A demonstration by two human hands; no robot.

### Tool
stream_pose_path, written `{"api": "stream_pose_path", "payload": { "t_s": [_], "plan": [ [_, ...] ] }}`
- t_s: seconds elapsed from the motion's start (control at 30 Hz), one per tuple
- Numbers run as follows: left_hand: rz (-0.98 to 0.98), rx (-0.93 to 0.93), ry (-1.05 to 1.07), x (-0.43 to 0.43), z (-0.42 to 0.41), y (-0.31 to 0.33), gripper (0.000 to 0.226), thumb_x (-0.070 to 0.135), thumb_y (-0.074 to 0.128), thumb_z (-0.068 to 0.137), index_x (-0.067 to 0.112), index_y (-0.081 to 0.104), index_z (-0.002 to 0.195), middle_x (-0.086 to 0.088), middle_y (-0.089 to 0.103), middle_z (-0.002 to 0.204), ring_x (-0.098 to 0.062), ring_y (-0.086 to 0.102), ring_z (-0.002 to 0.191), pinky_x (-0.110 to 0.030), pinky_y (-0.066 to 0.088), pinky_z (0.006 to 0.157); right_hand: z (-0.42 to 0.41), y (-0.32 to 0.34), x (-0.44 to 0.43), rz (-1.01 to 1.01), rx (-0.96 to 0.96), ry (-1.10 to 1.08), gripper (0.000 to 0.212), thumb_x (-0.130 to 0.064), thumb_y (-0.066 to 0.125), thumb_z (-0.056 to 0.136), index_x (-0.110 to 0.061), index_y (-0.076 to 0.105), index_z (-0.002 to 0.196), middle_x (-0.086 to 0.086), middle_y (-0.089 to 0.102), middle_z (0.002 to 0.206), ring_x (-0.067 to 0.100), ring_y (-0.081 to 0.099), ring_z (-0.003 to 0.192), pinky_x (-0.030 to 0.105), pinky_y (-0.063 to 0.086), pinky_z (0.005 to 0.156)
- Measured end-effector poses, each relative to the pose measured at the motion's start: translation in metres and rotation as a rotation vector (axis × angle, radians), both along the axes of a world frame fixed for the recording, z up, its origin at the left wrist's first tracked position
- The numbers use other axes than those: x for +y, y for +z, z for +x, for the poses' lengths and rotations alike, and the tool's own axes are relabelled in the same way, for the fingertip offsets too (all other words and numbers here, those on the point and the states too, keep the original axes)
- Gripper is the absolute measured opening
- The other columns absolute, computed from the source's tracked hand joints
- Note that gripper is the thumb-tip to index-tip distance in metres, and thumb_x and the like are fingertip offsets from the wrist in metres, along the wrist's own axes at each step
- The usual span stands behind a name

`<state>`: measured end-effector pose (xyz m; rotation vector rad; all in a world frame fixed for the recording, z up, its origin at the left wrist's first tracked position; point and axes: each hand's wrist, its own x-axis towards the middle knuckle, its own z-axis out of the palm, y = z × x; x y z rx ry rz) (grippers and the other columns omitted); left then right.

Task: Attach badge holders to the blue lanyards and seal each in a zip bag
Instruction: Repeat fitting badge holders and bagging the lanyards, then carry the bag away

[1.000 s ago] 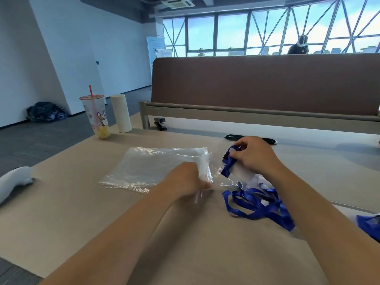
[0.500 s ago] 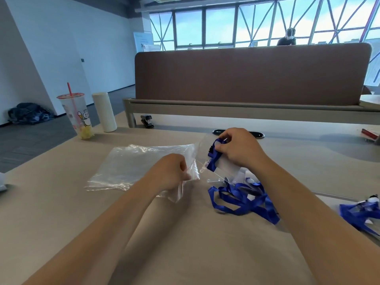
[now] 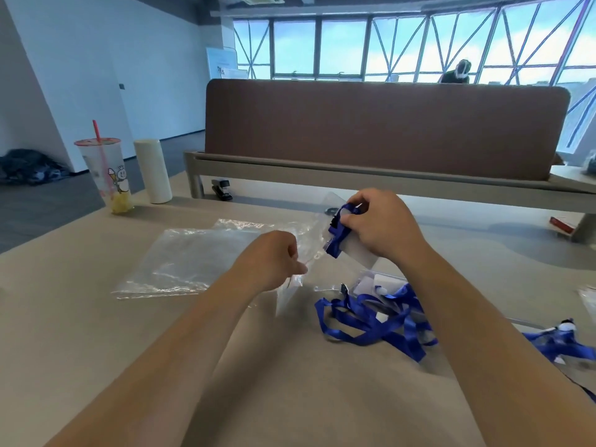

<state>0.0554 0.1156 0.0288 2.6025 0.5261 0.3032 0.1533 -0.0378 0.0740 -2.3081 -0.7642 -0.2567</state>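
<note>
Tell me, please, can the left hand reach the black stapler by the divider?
Probably, once freed: the left hand pinches a clear zip bag; only flat plastic bags lie before the black stapler.

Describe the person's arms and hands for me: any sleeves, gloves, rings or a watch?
No gloves on the left hand or the right hand. The left forearm and the right forearm are uncovered down to the frame's lower edge, with no sleeve in view. No watch or bracelet shows at either wrist, and no ring on the parts of the fingers that are visible.
</note>
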Motion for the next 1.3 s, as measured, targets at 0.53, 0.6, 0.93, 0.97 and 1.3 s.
{"api": "stream_pose_path", "payload": {
  "t_s": [0.53,0.6,0.93,0.97,1.3],
  "plan": [
    [-0.059,-0.167,-0.028,0.001,-0.006,-0.014,0.028,0.038,0.051,0.1,0.017,0.054,0.083,0.002,0.061,0.075,-0.019,0.059,0.069,-0.029,0.044,0.061,-0.011,0.002,0.002,-0.258,-0.053,0.008,0.025,-0.028,0.065,0.092,-0.019,0.064,0.116,0.003,0.066,0.111,0.018,0.056,0.088,0.031,0.046,0.076],
    [-0.078,-0.194,-0.042,-0.003,-0.008,-0.013,0.021,0.031,0.049,0.101,0.018,0.054,0.085,0.003,0.062,0.076,-0.02,0.061,0.071,-0.03,0.048,0.063,-0.014,0.002,0.003,-0.287,-0.045,0.035,0.025,-0.029,0.066,0.091,-0.019,0.065,0.114,0.003,0.066,0.111,0.018,0.056,0.088,0.03,0.045,0.076],
    [-0.185,-0.294,-0.022,-0.014,-0.011,-0.006,0.015,0.024,0.05,0.099,0.018,0.06,0.089,0.003,0.063,0.08,-0.013,0.066,0.059,-0.033,0.056,0.066,-0.024,0.001,0.01,-0.311,0.015,0.077,0.024,-0.031,0.069,0.089,-0.017,0.069,0.108,0.005,0.068,0.102,0.019,0.059,0.082,0.026,0.041,0.068],
    [-0.184,-0.285,-0.035,-0.015,-0.011,-0.006,0.016,0.025,0.05,0.099,0.019,0.061,0.088,0.005,0.062,0.083,-0.012,0.067,0.056,-0.033,0.057,0.068,-0.023,0.001,0.009,-0.292,0.017,0.066,0.022,-0.031,0.069,0.089,-0.016,0.069,0.106,0.005,0.068,0.101,0.019,0.058,0.081,0.026,0.04,0.068],
    [-0.157,-0.257,-0.128,-0.014,-0.008,-0.008,0.012,0.022,0.061,0.09,0.02,0.068,0.081,0.007,0.053,0.111,-0.011,0.057,0.096,-0.022,0.045,0.081,-0.02,-0.007,0.013,-0.157,0.064,0.018,0.016,-0.031,0.069,0.089,-0.019,0.058,0.093,0.0,0.057,0.09,0.016,0.053,0.079,0.027,0.039,0.069]
  ]
}}
